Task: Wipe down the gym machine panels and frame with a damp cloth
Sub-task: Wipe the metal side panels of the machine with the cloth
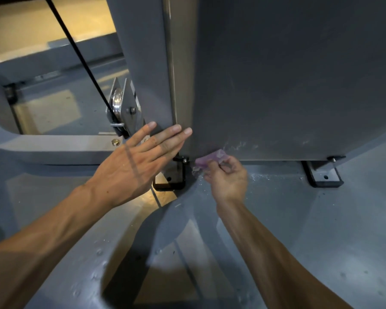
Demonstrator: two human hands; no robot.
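Observation:
A tall grey machine panel [288, 85] fills the upper right, with wet streaks near its bottom edge. My right hand [226, 178] grips a small purple cloth [210, 159] and holds it against the panel's lower left corner. My left hand [134, 166] lies flat with straight fingers, its fingertips touching the corner edge of the grey frame post [143, 63] just left of the panel.
A black cable [76, 52] runs down to a metal pulley [118, 103] bolted on the post. Black mounting brackets [324, 175] hold the panel to the grey floor plate [321, 219]. A grey frame beam [54, 148] runs at the left.

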